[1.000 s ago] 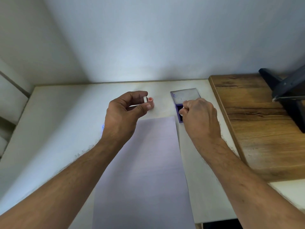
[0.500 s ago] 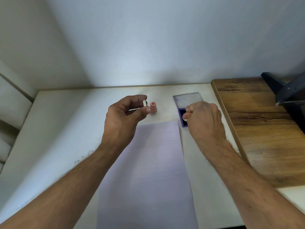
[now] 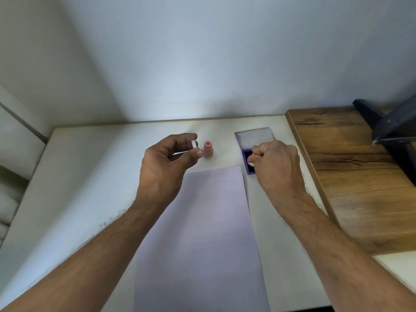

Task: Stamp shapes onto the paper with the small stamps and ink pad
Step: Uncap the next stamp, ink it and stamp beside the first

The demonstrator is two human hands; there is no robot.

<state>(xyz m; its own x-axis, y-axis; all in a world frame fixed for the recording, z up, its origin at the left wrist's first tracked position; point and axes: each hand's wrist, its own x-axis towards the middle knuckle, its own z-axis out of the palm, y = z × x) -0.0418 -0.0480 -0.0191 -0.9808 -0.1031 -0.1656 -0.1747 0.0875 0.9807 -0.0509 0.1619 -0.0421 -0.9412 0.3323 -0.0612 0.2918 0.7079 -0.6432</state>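
Near the middle of the frame, the left hand (image 3: 166, 163) is raised above the white table (image 3: 90, 188), its thumb and forefinger pinching a small white stamp (image 3: 194, 144) with a dark face turned to the right; the other fingers curl loosely beneath; just right of that stamp a pink stamp (image 3: 208, 149) stands upright on the table, apart from the hand; further right the right hand (image 3: 275, 164) is curled tight around a white stamp (image 3: 251, 162), only its lower end showing, set down on the dark pad of the open purple ink pad (image 3: 247, 163), whose clear lid (image 3: 255, 138) lies back toward the wall; below both hands a pale sheet of paper (image 3: 202, 233) lies flat, running to the lower edge, its top right corner just beside the ink pad; at the right side a wooden board (image 3: 360, 176) carries a dark stand (image 3: 394, 131).
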